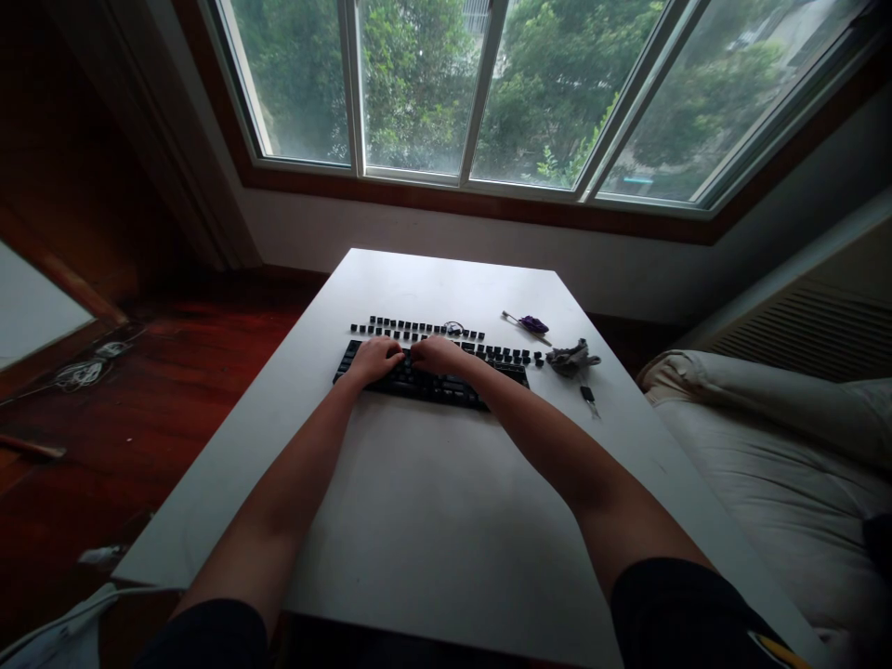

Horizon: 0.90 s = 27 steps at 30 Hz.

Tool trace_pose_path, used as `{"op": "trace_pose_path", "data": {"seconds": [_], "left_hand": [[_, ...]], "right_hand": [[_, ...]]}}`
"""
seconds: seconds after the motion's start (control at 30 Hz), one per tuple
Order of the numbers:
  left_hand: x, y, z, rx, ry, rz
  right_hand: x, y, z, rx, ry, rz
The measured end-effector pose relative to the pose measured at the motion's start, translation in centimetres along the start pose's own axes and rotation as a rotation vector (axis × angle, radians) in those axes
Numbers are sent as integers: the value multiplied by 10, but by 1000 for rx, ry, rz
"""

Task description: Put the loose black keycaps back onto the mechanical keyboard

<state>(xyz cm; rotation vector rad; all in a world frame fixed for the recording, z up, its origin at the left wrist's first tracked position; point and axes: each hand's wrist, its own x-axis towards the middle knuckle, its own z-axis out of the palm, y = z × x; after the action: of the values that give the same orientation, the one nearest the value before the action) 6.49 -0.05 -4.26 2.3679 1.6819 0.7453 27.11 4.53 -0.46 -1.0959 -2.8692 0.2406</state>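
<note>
The keyboard (pixel 440 391) lies on the worktop (pixel 418 511), my left grip (pixel 377 360) and right grip (pixel 438 356) over it; whether either clamps anything (it's dark there) I cannot tell. I should brace it flat, working gently, leaving the keycap rows (pixel 408 326) beyond it unjostled.

Daylight from a wide sliding window (pixel 461 182) falls on a white counter (pixel 418 520) above a reddish wooden floor (pixel 202 344).

The left hand (pixel 376 359) is resting beside the right hand (pixel 440 355), fingers (pixel 422 352) bent; both forearms (pixel 299 469) are slanting back from the fingers.
</note>
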Motion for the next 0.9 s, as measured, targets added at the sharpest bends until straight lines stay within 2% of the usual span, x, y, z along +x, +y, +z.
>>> {"op": "trace_pose_path", "data": {"seconds": [0.13,0.3,0.47,0.57,0.7,0.9], "left_hand": [[0,-1,0,13,-2,16],[-1,2,-2,44,-6,3],[-3,19,1,127,28,-119],[-5,32,6,180,63,-204],[-7,40,9,211,80,-256],[-7,39,8,216,53,-276]], "right_hand": [[-1,-4,1,-63,-31,22],[-7,5,1,23,-17,58],[-13,26,4,107,151,183],[-15,41,6,112,211,244],[-20,63,6,101,247,330],[-27,87,8,51,246,434]]}}
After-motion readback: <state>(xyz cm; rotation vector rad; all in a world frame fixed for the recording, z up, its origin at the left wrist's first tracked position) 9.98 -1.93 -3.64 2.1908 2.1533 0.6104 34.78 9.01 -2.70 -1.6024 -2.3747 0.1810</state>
